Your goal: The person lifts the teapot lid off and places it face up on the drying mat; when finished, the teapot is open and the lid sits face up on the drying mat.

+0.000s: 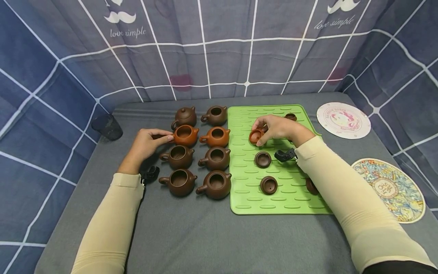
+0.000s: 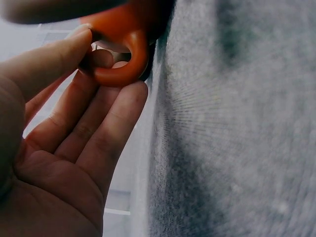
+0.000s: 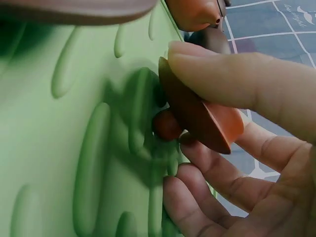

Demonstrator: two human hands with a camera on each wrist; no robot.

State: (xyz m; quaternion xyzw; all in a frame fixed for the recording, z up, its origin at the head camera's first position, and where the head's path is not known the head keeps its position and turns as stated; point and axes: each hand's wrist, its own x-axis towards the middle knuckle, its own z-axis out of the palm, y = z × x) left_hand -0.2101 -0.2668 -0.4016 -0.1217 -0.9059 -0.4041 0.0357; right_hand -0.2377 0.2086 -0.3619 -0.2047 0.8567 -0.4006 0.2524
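Observation:
At the left, my left hand (image 1: 146, 144) pinches the loop handle (image 2: 133, 64) of a lidless orange clay teapot (image 1: 187, 141) between thumb and fingers. The teapot sits in the left of two columns. Over the green ridged mat (image 1: 246, 203), my right hand (image 1: 275, 128) grips a small orange lid (image 1: 255, 137) by its edge. In the right wrist view the lid (image 3: 190, 106) is tilted, its round knob toward the mat. Beside it in the right column stands a second orange teapot (image 1: 219, 137), also lidless. Two brown lids (image 1: 262, 160) lie hollow side up nearer me.
Several brown teapots (image 1: 218, 186) stand around the orange ones; one at the back left (image 1: 186, 115) wears its lid. More brown lids (image 1: 291, 117) lie along the mat's right side. A dark cup (image 1: 107, 127) is at far left. Two round patterned mats (image 1: 343, 121) lie at right.

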